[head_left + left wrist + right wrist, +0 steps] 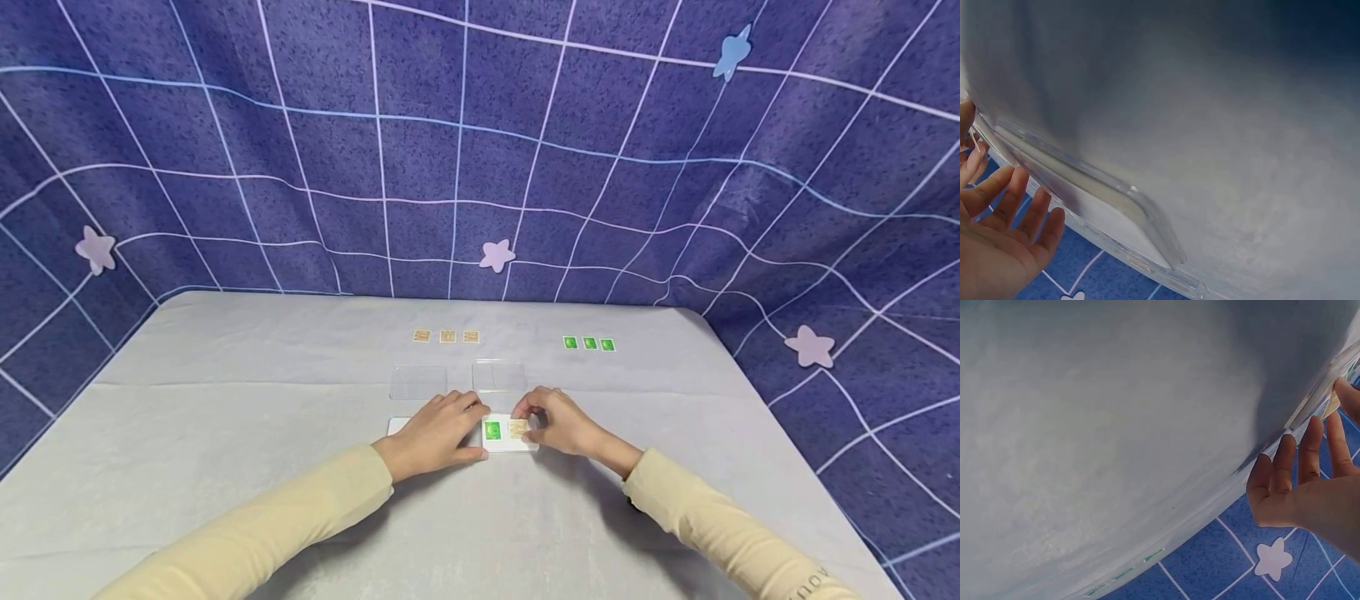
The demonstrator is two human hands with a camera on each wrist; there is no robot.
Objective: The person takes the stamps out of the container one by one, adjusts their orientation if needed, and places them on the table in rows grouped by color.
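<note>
In the head view a white card stack point(501, 446) lies on the table with a green stamp-like square point(492, 431) on its left half. My left hand point(441, 433) holds the stack's left end, index finger at the far edge and thumb at the near edge. On its right half is a tan stamp-like square point(517, 429), which my right hand point(564, 423) pinches between thumb and index finger. A second white stack point(397, 425) sits partly hidden behind my left hand; its clear case point(1141, 200) shows edge-on in the left wrist view.
Two clear plastic lids point(418, 382) point(498, 376) lie just beyond my hands. Farther back are a row of three tan squares point(447, 337) and, to the right, three green squares point(590, 343). A blue gridded curtain point(420, 150) hangs behind the grey-clothed table point(225, 467).
</note>
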